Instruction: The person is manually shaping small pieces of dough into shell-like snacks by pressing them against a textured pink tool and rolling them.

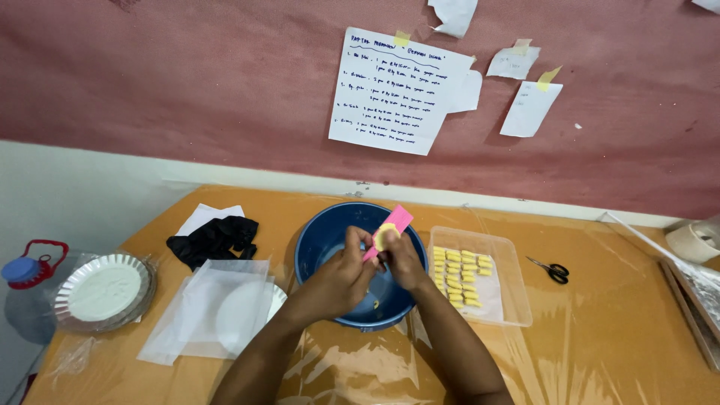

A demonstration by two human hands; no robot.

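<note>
- At 9 o'clock, far edge: clear water jug [22,289] with blue cap and red handle; beside it a stack of silver foil pie plates [103,290], kept within reach of the left arm.
- Toward 10 o'clock: black gloves [216,238] crumpled on a white sheet, set aside, unworn.
- At 8 o'clock: clear plastic bags [214,304] laid flat over a white plate; probably wrapping stock.
- Centre: blue basin [319,238] directly under both hands, apparently to catch scraps; one small yellow bit lying inside.
- Left hand [339,279] closed, pinching a pink scraper card [391,226] tilted up toward 1 o'clock.
- Right hand [405,259] closed, fingertips gripping a small pale yellow dough piece [385,235] pressed against the card above the basin.
- At 3 o'clock, touching the basin: clear rectangular tray [510,259] holding neat rows of yellow pieces [457,276] on white paper.
- Further toward 3 o'clock: black-handled scissors [551,270] on the plastic-covered orange table [615,330]; tape roll [694,240] at the far edge.
- At 12 o'clock on the red wall: large white handwritten sheet [397,94], yellow tape at top; smaller white slips [531,109] toward 1 o'clock, likewise taped.
</note>
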